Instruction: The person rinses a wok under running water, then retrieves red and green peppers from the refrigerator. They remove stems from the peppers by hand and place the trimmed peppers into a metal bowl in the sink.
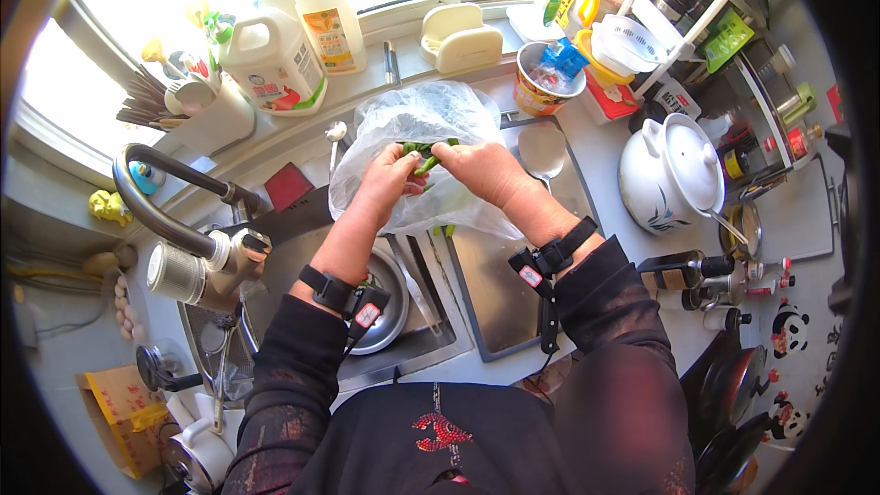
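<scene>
My left hand and my right hand meet over a clear plastic bag behind the sink. Between them they grip green vegetable pieces, which look like peppers or beans; the exact kind is hard to tell. Both sets of fingers are closed on the green pieces. The bag spreads around and beneath my hands and hides part of the counter. A few green bits show at its near edge. Below my left forearm, a round metal bowl sits in the sink, partly covered by the arm.
A metal faucet arches over the sink's left side. Right of the sink lies a steel board with a spatula. A white enamel pot stands further right. Detergent jugs line the windowsill, beside a noodle tub.
</scene>
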A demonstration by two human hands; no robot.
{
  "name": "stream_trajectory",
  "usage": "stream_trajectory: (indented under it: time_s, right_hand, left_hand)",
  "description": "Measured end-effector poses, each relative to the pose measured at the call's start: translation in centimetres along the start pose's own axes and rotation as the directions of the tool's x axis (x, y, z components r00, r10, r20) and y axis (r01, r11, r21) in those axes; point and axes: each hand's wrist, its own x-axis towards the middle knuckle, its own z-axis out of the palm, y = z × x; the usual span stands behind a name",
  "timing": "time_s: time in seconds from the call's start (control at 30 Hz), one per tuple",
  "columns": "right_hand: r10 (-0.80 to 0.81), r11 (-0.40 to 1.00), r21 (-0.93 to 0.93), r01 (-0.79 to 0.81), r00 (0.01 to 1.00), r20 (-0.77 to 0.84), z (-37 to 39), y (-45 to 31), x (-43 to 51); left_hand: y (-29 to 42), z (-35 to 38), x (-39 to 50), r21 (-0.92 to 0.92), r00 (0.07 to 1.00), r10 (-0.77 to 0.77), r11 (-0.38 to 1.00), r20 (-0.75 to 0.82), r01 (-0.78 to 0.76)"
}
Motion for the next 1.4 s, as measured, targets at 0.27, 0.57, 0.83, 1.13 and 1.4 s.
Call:
stream_trajectory:
  time_s: [0.27, 0.57, 0.83, 1.13, 1.4]
  right_hand:
    - [-0.035, 0.997, 0.061, 0.044, 0.989, -0.146, -1.3, -1.9, -2.8]
    - [-0.002, 0.993, 0.118, -0.011, 0.994, 0.107, -4.2, -3.6, -9.5]
    - [0.095, 0.95, 0.277, -0.146, 0.977, 0.189, -6.3, -5.7, -13.1]
    - [0.273, 0.819, 0.463, -0.339, 0.94, 0.205, -6.7, -8.8, -17.7]
    - [0.501, 0.487, 0.746, -0.455, 0.845, 0.188, -7.1, -11.6, -23.0]
  left_hand:
    - [1.2, 1.1, -3.6, -0.002, 0.943, -0.113, 0.993, 0.314, 0.12]
    - [-1.0, 2.6, -7.5, 0.02, 0.834, -0.185, 0.979, 0.519, 0.204]
    - [-0.9, 3.5, -9.7, 0.155, 0.775, -0.222, 0.975, 0.591, 0.162]
    - [-0.7, 6.4, -12.5, 0.478, 0.764, -0.219, 0.869, 0.607, -0.131]
    - [-2.0, 9.0, -15.0, 0.349, 0.596, -0.34, 0.931, 0.728, 0.105]
